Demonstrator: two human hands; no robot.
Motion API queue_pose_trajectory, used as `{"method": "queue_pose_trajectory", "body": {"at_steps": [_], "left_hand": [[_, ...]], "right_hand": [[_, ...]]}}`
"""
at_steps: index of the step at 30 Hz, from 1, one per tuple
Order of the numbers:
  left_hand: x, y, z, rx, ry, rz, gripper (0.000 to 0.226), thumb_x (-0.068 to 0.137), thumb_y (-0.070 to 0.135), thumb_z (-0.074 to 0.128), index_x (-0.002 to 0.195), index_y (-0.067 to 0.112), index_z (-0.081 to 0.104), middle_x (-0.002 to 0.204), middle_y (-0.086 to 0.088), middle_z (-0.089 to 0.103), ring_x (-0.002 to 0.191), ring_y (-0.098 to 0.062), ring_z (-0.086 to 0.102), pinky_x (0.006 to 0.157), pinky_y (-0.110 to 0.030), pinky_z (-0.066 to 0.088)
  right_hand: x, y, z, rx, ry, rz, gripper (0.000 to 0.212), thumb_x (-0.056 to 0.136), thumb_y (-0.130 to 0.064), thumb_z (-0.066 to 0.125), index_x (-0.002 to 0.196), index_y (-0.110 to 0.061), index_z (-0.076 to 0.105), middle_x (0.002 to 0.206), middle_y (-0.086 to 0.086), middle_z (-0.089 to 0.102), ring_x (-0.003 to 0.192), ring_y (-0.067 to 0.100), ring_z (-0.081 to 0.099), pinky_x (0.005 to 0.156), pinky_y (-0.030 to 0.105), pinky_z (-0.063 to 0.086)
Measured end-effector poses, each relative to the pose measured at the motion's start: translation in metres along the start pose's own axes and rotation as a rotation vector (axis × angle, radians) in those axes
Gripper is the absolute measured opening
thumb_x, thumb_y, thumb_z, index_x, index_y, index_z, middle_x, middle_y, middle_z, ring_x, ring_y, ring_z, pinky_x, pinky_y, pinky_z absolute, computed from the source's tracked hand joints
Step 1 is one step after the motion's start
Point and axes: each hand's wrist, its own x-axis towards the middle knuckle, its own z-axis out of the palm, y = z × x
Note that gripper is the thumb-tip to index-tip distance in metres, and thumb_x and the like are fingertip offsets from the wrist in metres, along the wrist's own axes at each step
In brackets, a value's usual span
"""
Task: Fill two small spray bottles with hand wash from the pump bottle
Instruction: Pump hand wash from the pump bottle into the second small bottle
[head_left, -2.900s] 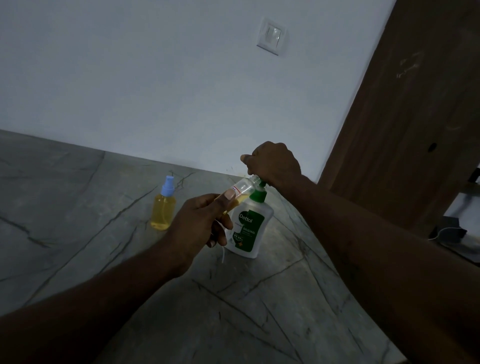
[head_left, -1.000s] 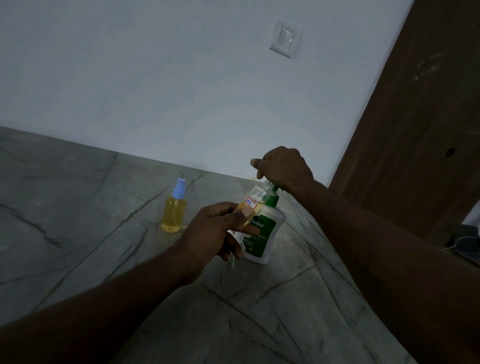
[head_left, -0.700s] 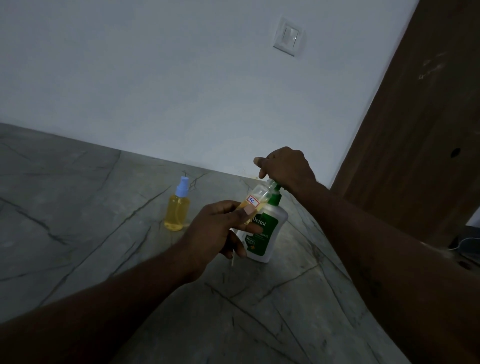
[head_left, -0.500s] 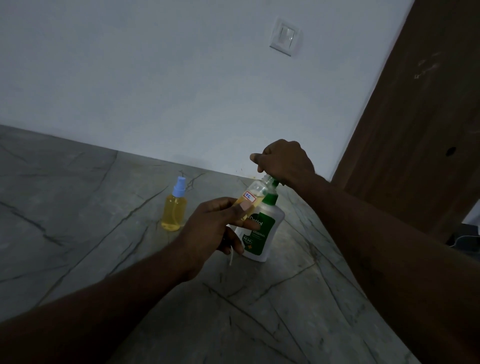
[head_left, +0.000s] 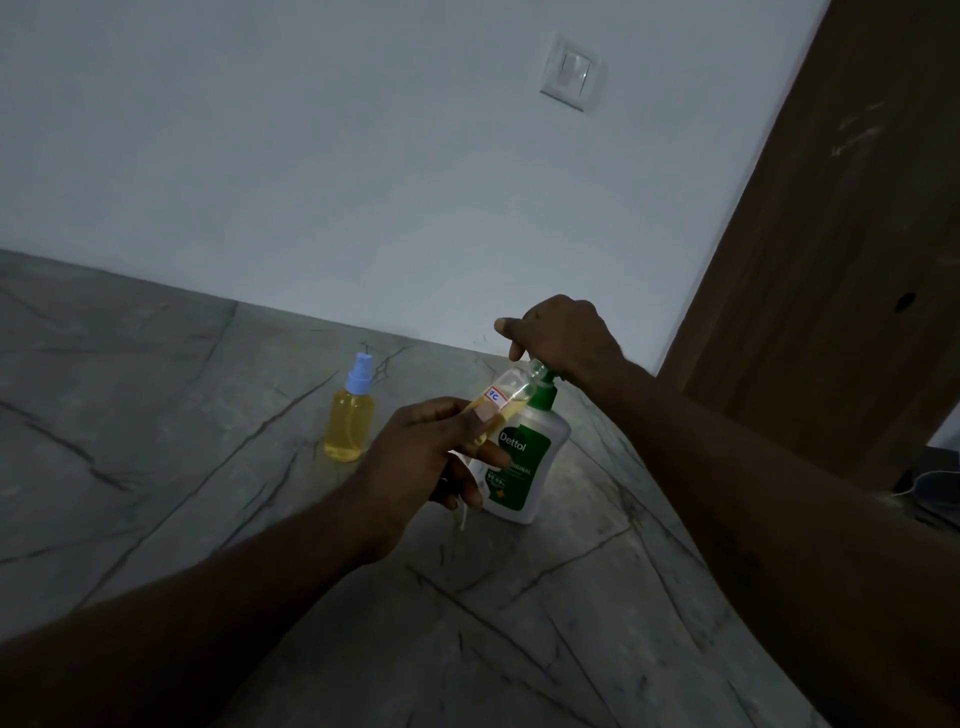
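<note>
A white pump bottle (head_left: 524, 462) with a green label and green collar stands on the grey marble floor. My right hand (head_left: 561, 338) is closed over its pump head, which is hidden beneath the palm. My left hand (head_left: 431, 452) holds a small clear spray bottle (head_left: 506, 397) tilted, its open neck up against the pump's nozzle; it carries a small red-edged label and some yellow liquid. A thin white tube hangs below my left hand. A second small spray bottle (head_left: 349, 418), full of yellow liquid with a light blue spray cap, stands upright to the left.
The grey veined marble floor (head_left: 156, 467) meets a white wall (head_left: 363, 182) just behind the bottles. A brown wooden door (head_left: 831, 260) stands at the right. A light switch (head_left: 570, 73) sits on the wall. A dark object with a cable (head_left: 935, 483) lies at the far right.
My right hand has kept working the pump head while the left holds the tilted small bottle at the nozzle. The yellow liquid in the held bottle has risen since the earliest frame.
</note>
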Motion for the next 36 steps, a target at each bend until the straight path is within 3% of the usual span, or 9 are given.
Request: {"method": "queue_pose_trajectory", "body": {"at_steps": [4,8,14,18,27,31,36], "left_hand": [[0.003,0.002,-0.001,-0.034,0.001,0.012,0.049,0.079,0.048,0.060,0.111,0.013,0.069,0.092,-0.013,0.079,0.047,-0.021,0.060,0.046,-0.024,0.043],[0.003,0.004,-0.001,-0.058,0.011,0.017,0.047,0.082,0.045,0.058,0.110,0.009,0.069,0.087,-0.013,0.078,0.047,-0.021,0.060,0.047,-0.025,0.043],[0.003,0.001,-0.005,-0.044,0.028,0.008,0.039,0.101,0.034,0.049,0.109,0.004,0.071,0.081,-0.013,0.075,0.048,-0.019,0.059,0.047,-0.024,0.043],[0.002,-0.001,-0.005,-0.029,0.019,0.007,0.041,0.102,0.035,0.044,0.105,0.007,0.074,0.078,-0.011,0.074,0.049,-0.018,0.059,0.047,-0.024,0.042],[0.005,0.002,-0.004,-0.052,0.021,-0.007,0.042,0.103,0.034,0.045,0.117,0.003,0.068,0.085,-0.014,0.076,0.050,-0.019,0.059,0.046,-0.023,0.045],[0.004,0.002,-0.004,-0.045,0.017,0.002,0.042,0.102,0.035,0.046,0.117,0.004,0.069,0.086,-0.014,0.076,0.050,-0.019,0.059,0.046,-0.024,0.044],[0.003,0.000,-0.004,-0.029,0.008,0.008,0.041,0.101,0.037,0.046,0.115,0.005,0.069,0.086,-0.014,0.077,0.050,-0.019,0.060,0.048,-0.023,0.044]], "right_hand": [[0.003,-0.007,-0.014,-0.106,0.043,-0.052,0.047,0.087,-0.059,0.064,0.072,-0.016,0.075,0.074,0.004,0.071,0.071,0.026,0.070,0.077,0.045,0.062],[0.001,-0.009,-0.010,-0.045,0.024,-0.033,0.040,0.090,-0.051,0.066,0.071,-0.017,0.078,0.062,-0.005,0.065,0.073,0.023,0.069,0.079,0.045,0.062],[-0.001,-0.005,0.000,-0.026,0.016,-0.011,0.041,0.090,-0.051,0.066,0.065,-0.021,0.076,0.064,-0.003,0.064,0.078,0.025,0.069,0.083,0.046,0.060],[-0.003,-0.002,0.004,-0.005,0.022,0.002,0.042,0.089,-0.052,0.068,0.058,-0.023,0.072,0.057,-0.008,0.061,0.067,0.017,0.064,0.082,0.042,0.060],[0.000,-0.009,-0.013,-0.081,0.067,-0.050,0.044,0.088,-0.056,0.064,0.074,-0.016,0.077,0.073,0.002,0.071,0.072,0.024,0.069,0.077,0.046,0.062],[-0.003,-0.008,-0.009,-0.009,0.035,-0.032,0.037,0.090,-0.047,0.067,0.069,-0.018,0.078,0.060,-0.006,0.062,0.074,0.021,0.066,0.082,0.045,0.060],[-0.001,-0.002,0.001,0.021,0.022,0.011,0.039,0.089,-0.049,0.068,0.058,-0.024,0.072,0.064,-0.006,0.065,0.078,0.022,0.068,0.085,0.045,0.059]]}}
